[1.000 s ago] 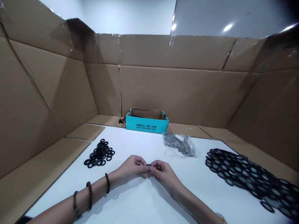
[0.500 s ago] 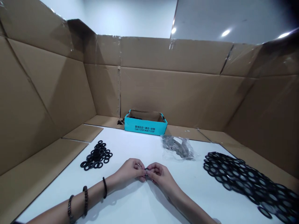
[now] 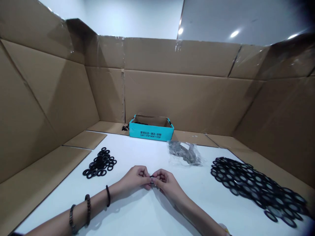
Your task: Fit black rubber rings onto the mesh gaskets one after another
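My left hand (image 3: 135, 176) and my right hand (image 3: 167, 183) meet above the white table (image 3: 137, 211), fingertips together. Both pinch a small black rubber ring (image 3: 153, 180), mostly hidden by my fingers. To the left of my left hand lies a heap of black rubber rings (image 3: 99, 164). To the right of my right hand spreads a wide layer of larger black rings with grey centres (image 3: 253, 186). Ahead of my hands sits a clear plastic bag of grey washers (image 3: 184, 153). My left wrist wears several dark bracelets (image 3: 87, 206).
A teal cardboard box (image 3: 150, 131) stands at the table's far edge, with a few black rings (image 3: 125, 127) on the cardboard beside it. Brown cardboard walls (image 3: 187, 101) surround the table on the back and both sides.
The whole scene has drifted left and slightly down in the view as my head turned. My hands stay together, still pinching the small ring, with little visible change in their grip.
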Action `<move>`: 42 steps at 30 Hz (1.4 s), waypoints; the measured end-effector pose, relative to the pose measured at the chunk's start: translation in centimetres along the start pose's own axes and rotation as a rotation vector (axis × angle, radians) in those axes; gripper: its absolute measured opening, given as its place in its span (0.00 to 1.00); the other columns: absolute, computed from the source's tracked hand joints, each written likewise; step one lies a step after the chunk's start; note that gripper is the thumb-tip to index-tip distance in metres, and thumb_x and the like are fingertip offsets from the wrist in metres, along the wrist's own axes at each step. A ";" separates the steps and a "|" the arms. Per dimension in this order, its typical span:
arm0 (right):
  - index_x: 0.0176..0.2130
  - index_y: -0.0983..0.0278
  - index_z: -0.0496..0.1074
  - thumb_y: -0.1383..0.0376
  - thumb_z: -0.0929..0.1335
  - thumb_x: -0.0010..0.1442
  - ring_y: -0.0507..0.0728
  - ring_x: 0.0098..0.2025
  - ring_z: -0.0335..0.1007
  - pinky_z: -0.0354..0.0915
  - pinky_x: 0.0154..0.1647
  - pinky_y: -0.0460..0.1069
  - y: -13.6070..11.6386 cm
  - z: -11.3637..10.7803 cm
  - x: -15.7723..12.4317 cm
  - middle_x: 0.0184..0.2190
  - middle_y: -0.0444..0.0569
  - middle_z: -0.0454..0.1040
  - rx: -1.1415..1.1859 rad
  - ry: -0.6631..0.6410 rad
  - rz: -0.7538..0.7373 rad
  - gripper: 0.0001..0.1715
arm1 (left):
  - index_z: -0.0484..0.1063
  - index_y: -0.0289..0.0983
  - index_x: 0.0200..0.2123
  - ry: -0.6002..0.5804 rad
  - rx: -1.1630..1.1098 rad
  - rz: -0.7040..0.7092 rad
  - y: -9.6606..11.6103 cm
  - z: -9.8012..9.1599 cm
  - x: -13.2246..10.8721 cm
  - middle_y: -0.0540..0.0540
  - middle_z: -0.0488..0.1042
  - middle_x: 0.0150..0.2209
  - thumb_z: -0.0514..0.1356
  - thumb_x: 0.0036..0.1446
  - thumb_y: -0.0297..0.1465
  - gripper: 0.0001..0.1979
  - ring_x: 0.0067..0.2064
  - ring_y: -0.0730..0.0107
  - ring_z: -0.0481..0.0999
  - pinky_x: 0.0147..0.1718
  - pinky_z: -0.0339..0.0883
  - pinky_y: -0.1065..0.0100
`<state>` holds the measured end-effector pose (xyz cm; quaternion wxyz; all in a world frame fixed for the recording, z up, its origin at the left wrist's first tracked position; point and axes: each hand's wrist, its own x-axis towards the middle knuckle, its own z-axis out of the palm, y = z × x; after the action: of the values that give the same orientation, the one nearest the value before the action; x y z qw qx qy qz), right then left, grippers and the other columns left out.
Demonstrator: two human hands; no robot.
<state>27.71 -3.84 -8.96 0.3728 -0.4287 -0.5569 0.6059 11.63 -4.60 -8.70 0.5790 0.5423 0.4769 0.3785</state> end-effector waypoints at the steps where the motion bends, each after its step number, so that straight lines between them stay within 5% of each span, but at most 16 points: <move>1: 0.28 0.68 0.66 0.60 0.71 0.41 0.47 0.21 0.55 0.49 0.21 0.43 0.0 0.0 0.0 0.19 0.41 0.65 0.002 -0.001 0.002 0.16 | 0.63 0.34 0.22 -0.008 -0.008 0.000 0.0 0.0 0.0 0.48 0.74 0.20 0.66 0.40 0.36 0.15 0.24 0.69 0.76 0.26 0.64 0.71; 42: 0.29 0.68 0.66 0.58 0.72 0.41 0.46 0.21 0.55 0.50 0.21 0.43 -0.2 -0.1 -0.2 0.21 0.42 0.65 -0.010 -0.033 0.015 0.19 | 0.64 0.34 0.24 -0.051 -0.126 -0.040 0.7 0.3 -0.3 0.48 0.73 0.18 0.66 0.40 0.33 0.13 0.21 0.71 0.73 0.26 0.64 0.71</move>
<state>27.85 -3.98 -8.75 0.3571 -0.4247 -0.5626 0.6129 11.93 -4.89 -7.95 0.6315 0.5047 0.4480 0.3818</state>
